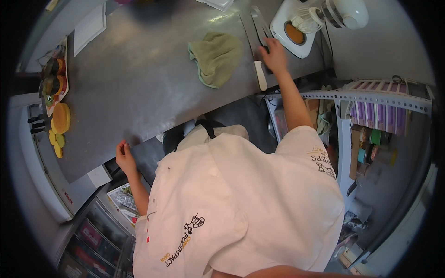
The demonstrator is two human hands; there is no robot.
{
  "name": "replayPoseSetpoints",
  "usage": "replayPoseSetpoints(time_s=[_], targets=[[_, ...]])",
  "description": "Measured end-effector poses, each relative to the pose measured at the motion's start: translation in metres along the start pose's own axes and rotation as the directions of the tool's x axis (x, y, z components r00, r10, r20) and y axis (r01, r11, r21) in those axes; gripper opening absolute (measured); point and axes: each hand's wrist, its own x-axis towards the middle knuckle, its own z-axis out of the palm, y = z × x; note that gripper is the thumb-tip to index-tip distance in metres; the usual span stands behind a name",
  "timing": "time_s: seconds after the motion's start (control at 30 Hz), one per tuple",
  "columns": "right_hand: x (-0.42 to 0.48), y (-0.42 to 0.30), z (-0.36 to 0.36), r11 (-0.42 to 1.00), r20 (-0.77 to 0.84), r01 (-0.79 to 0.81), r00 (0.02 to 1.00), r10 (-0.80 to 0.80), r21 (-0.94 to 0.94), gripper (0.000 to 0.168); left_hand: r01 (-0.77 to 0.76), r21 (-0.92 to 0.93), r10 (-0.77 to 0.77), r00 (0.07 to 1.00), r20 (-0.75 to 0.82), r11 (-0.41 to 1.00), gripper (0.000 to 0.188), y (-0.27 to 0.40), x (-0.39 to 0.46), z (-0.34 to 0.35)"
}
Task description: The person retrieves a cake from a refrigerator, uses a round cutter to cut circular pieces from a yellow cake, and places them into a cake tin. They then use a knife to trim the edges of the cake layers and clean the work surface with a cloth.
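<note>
My right hand (275, 57) is over the black handle of a metal spatula (259, 22), with thumb and fingers apart; whether it touches the handle I cannot tell. Just left of it, a long-bladed knife (260, 75) with a white handle lies on the steel worktable (139, 87). A crumpled green cloth (217, 59) lies farther left. My left hand (126, 158) hangs at the table's front edge with loosely bent fingers and holds nothing.
A white stand mixer (293, 45) with a wire whisk stands at the back right. Round yellow cake layers (61, 118) and a tray (66, 87) with jars line the left side. A white lid (89, 29) lies at the back left. Metal shelving (368, 97) stands at right.
</note>
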Motion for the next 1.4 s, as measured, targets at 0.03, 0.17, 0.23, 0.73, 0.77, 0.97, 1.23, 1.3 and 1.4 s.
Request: replayPoseSetpoints(time_s=[0.03,0.17,0.23,0.73,0.77,0.97,1.23,1.3,1.4], targets=[[-0.006,-0.038,0.003,0.984,0.041,0.140,0.989,-0.145,0.109,0.041,0.005,0.019,-0.004,1.000,-0.019,1.000,0.017,-0.005,0.001,-0.003],[-0.001,-0.151,0.005,0.944,0.655,-0.267,0.752,0.080,0.192,0.051,0.007,0.128,0.010,0.991,-0.131,0.992,0.021,-0.015,0.013,-0.004],[-0.005,-0.173,0.031,0.986,0.502,-0.142,0.861,0.077,0.093,0.048,-0.027,0.201,0.073,0.971,-0.227,0.979,0.024,-0.011,0.022,-0.007],[0.065,-0.305,0.034,0.461,0.691,-0.546,0.680,-0.243,0.699,0.019,-0.731,0.236,0.739,0.670,0.069,0.640,0.050,0.181,0.105,0.085],[0.074,-0.314,0.024,0.557,0.704,-0.482,0.646,-0.295,0.676,0.019,-0.647,0.153,0.633,0.763,0.134,0.747,0.042,0.178,0.121,0.088],[0.097,-0.305,0.022,0.884,0.266,0.306,0.873,-0.409,0.353,0.021,-0.479,-0.017,0.477,0.868,0.136,0.877,0.013,0.181,0.168,0.056],[0.105,-0.329,-0.007,0.361,0.739,-0.661,0.660,-0.136,0.657,0.036,-0.010,-0.392,0.362,0.405,0.840,0.920,0.014,0.244,0.106,-0.034],[0.094,-0.340,-0.007,0.016,0.777,-0.802,0.572,-0.264,0.596,0.039,-0.333,-0.408,0.513,0.702,0.494,0.850,0.026,0.249,0.069,-0.019],[0.078,-0.356,-0.019,-0.142,0.758,-0.862,0.498,-0.421,0.488,0.035,-0.274,-0.432,0.338,0.938,0.076,0.859,0.037,0.203,0.072,0.012]])
